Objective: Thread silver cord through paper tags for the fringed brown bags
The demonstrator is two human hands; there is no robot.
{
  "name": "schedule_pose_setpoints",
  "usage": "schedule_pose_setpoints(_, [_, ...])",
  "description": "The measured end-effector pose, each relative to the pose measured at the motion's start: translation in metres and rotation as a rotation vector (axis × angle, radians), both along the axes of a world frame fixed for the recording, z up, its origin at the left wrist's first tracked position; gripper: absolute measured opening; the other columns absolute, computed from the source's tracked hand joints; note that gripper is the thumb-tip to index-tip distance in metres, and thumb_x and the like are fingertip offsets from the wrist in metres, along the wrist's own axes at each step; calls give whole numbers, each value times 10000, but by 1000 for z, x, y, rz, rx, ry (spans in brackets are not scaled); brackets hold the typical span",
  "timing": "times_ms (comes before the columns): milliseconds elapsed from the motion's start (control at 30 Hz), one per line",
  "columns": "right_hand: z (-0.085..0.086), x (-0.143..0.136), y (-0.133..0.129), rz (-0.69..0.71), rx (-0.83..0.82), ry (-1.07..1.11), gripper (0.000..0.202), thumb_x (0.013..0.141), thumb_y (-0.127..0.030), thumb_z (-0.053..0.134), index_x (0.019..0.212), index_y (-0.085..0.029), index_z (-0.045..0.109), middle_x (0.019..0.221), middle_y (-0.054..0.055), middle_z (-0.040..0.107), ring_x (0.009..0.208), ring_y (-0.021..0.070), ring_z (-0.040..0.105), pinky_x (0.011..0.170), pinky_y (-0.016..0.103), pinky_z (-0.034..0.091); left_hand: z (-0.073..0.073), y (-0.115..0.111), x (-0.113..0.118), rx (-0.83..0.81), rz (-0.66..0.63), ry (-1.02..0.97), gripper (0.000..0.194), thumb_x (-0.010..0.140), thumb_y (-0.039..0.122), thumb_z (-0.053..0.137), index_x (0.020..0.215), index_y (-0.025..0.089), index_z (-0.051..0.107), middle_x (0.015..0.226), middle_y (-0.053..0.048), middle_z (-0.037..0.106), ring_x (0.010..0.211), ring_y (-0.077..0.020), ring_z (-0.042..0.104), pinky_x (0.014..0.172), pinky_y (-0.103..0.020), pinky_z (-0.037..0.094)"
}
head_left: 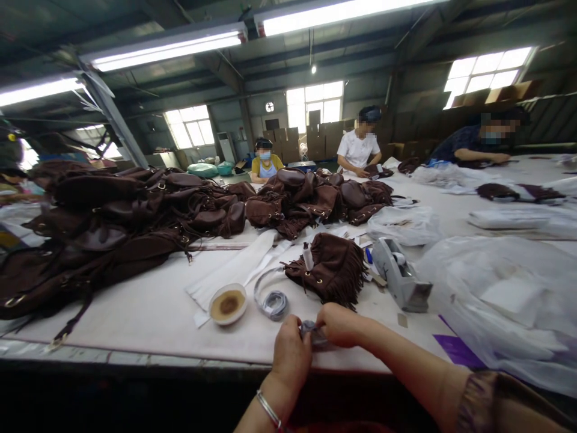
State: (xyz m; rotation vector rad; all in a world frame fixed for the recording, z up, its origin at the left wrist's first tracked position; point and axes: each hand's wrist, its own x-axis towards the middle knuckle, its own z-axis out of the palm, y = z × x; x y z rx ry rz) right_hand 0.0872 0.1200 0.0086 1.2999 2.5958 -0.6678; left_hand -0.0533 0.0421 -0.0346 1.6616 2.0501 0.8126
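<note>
My left hand [291,355], with a silver bangle at the wrist, is closed around a small grey coiled strip [308,326] at the table's front edge. Fingers of my right hand [340,325] pinch the same strip from the other side; its full shape is hidden. Just beyond lies a similar grey coil [274,305] with a loose end trailing back. A dark brown fringed bag [336,264] rests behind my hands, a small white bottle [308,256] against it. To the left sits a white bowl [244,308] with a brownish patch inside.
A long heap of brown bags [135,210] spans the left and middle of the white table [148,322]. At right stand a grey tape dispenser [399,276] and a large pile of clear plastic bags [509,294]. Several masked people work across the table.
</note>
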Motion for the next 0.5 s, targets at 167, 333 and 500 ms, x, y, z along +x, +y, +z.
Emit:
schedule_pose_setpoints(167, [-3, 11, 7, 94, -79, 55, 156, 784, -174, 632, 750, -177, 783, 564, -28, 592, 582, 105, 475, 559, 224, 313, -2, 4, -2, 38, -18, 54, 120, 823, 78, 562, 861, 192, 564, 804, -33, 645, 777, -185, 607, 703, -265, 409])
schedule_pose_setpoints(333, [-16, 18, -1, 182, 36, 186, 149, 808, -170, 617, 806, -205, 761, 795, 6, 688, 742, 144, 541, 678, 246, 344, 6, 2, -2, 18, -45, 108, 210, 904, 132, 478, 779, 173, 642, 843, -84, 676, 845, -201, 628, 776, -282, 430])
schedule_pose_setpoints(500, [-21, 28, -14, 199, 190, 192, 222, 809, -141, 578, 919, -250, 737, 995, 34, 714, 923, 212, 574, 762, 318, 318, 15, 8, -1, -57, -17, 156, 385, 944, 401, 499, 750, 163, 732, 823, -119, 710, 802, -230, 664, 734, -314, 447])
